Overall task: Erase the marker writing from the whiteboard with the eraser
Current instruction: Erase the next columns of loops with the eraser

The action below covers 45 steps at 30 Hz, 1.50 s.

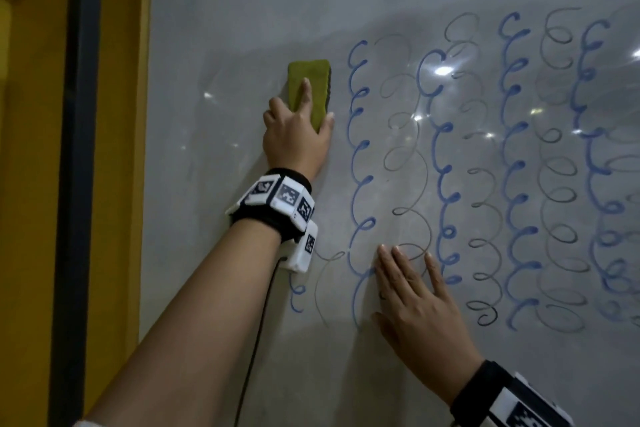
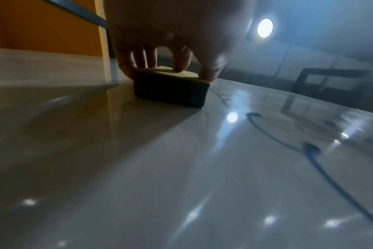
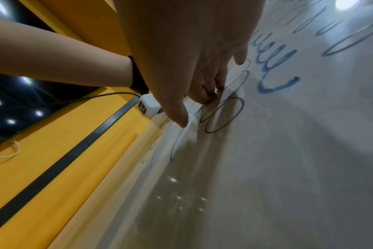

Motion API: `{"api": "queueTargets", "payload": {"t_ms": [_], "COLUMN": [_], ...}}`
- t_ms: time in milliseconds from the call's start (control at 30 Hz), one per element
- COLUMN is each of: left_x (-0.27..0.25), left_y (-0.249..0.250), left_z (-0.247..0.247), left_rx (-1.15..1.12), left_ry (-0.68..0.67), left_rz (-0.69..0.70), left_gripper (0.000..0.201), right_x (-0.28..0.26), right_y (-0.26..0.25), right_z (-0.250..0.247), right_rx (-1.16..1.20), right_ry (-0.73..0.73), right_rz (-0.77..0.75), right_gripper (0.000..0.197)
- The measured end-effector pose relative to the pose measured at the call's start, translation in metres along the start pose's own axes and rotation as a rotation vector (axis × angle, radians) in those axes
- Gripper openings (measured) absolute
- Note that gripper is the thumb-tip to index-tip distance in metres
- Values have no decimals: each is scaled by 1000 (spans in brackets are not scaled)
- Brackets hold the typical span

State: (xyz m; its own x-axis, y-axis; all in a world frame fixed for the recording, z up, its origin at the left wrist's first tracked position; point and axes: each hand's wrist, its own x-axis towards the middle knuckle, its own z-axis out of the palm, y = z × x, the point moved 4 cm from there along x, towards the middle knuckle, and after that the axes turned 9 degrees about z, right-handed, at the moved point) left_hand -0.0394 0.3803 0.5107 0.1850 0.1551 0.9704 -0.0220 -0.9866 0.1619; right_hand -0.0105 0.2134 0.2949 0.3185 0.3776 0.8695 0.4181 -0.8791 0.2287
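Observation:
A green eraser (image 1: 309, 88) with a dark felt underside (image 2: 170, 91) lies flat against the whiteboard (image 1: 242, 10), upper left of the writing. My left hand (image 1: 298, 128) grips it, forefinger along its back, thumb and other fingers on its sides. Blue and black looping marker lines (image 1: 443, 163) run in columns over the board's right part; the strip left of the eraser is wiped. My right hand (image 1: 412, 291) presses flat on the board lower down, fingers straight over black loops (image 3: 224, 116).
A yellow wall with a dark vertical strip (image 1: 76, 149) borders the board on the left. A black cable (image 1: 256, 340) hangs from my left wrist camera. Ceiling lights glare off the glossy board (image 1: 443, 71).

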Motion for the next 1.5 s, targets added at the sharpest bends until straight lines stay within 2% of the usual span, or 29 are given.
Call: {"api": "queueTargets", "payload": {"t_ms": [100, 167, 267, 433, 500, 567, 733, 833, 967, 1067, 1133, 1233, 1400, 1500], "left_x": [29, 31, -4, -98, -105, -84, -3, 4, -51, -106, -118, -90, -3, -1], "left_y": [2, 3, -2, -16, -17, -13, 5, 9, 3, -3, -6, -1, 11, 12], "left_z": [-8, -8, 1, 14, 14, 12, 3, 4, 16, 23, 26, 18, 0, 2], "left_rx": [-14, -10, 11, -35, -51, -24, 27, 24, 48, 37, 36, 35, 50, 58], "left_ry": [-1, 0, 19, -22, -24, -64, -52, -53, -16, 75, 85, 73, -14, -27], "left_rz": [-21, -9, 48, 98, 108, 70, 44, 49, 97, 187, 209, 189, 70, 72], "left_gripper": [63, 63, 63, 64, 64, 64, 65, 64, 63, 59, 60, 60, 64, 63], "right_x": [0, -1, -1, 0, 1, 2, 2, 2, 1, 0, 0, 1, 0, 0], "right_y": [1, 1, 0, 1, 1, 2, 3, 2, 2, 1, 1, 2, 1, 1], "right_z": [-2, -2, -4, -4, -3, -3, 0, 2, 0, -3, -5, -7, -4, -2], "right_rx": [-6, -11, -8, -40, -46, -45, -53, -67, -88, -89, -84, -91, -88, -83], "right_ry": [10, 14, 27, -7, -13, -13, -16, -7, -8, -7, 0, 1, 6, 5], "right_rz": [-17, -20, -7, 0, -2, -4, 8, 14, 9, 7, 1, -10, -10, 4], "right_gripper": [62, 62, 62, 63, 63, 63, 60, 59, 62, 62, 62, 61, 61, 61]}}
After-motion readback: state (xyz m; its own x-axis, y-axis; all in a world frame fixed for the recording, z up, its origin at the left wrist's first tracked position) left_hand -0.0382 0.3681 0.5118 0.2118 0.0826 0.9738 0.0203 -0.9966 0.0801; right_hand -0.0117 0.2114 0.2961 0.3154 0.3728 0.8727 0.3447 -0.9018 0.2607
